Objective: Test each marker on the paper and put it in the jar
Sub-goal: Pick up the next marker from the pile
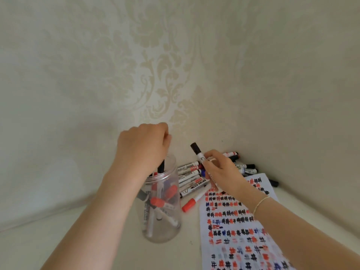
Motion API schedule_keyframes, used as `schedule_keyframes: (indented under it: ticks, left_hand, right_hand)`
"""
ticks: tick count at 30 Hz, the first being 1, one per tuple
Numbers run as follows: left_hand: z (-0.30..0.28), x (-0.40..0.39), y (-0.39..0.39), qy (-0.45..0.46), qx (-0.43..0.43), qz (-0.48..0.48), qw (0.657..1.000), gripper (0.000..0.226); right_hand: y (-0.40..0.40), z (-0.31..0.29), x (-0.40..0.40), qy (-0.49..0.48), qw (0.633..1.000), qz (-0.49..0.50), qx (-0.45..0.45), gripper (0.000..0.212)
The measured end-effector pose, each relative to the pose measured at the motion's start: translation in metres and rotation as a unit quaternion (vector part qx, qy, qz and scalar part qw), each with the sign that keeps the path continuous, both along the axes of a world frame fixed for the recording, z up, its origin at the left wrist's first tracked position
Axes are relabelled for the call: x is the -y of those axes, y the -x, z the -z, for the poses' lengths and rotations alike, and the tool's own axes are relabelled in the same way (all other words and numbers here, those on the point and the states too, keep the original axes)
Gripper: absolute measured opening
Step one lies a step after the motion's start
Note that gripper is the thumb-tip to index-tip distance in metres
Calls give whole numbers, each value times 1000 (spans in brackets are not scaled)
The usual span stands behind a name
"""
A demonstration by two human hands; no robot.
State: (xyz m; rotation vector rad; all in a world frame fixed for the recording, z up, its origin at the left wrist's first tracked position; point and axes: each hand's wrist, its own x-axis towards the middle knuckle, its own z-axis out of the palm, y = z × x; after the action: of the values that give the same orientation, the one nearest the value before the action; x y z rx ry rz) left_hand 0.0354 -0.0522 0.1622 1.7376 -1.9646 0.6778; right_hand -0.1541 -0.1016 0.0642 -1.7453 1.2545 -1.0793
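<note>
A clear plastic jar [171, 228] stands on the white surface with several red, black and blue markers inside. My left hand [142, 145] hovers over its mouth, fingers curled around a black marker [161, 167] whose lower part dips into the jar. My right hand [222, 172] is to the right, above the marker pile, gripping a white marker with a black cap [197, 152] that points up and to the left. The test paper [233, 227], covered in red, black and blue hash marks, lies under my right forearm.
A pile of loose markers [190, 175] lies between the jar and the corner of the patterned wall, with more behind my right hand [246, 166]. A red-capped marker [191, 203] rests at the paper's left edge. Walls close in at the back and right.
</note>
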Motion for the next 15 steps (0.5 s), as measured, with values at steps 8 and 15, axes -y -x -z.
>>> schedule_keyframes:
  ticks: [8,15]
  left_hand:
    - [21,10,46,-117,107,161,974,30]
    - [29,0,62,-162,-15,241,957,25]
  right_hand:
    - [27,-33,-28,-85,984,-98,120,23]
    - [42,-26,-37,-201,817,-134,523,11]
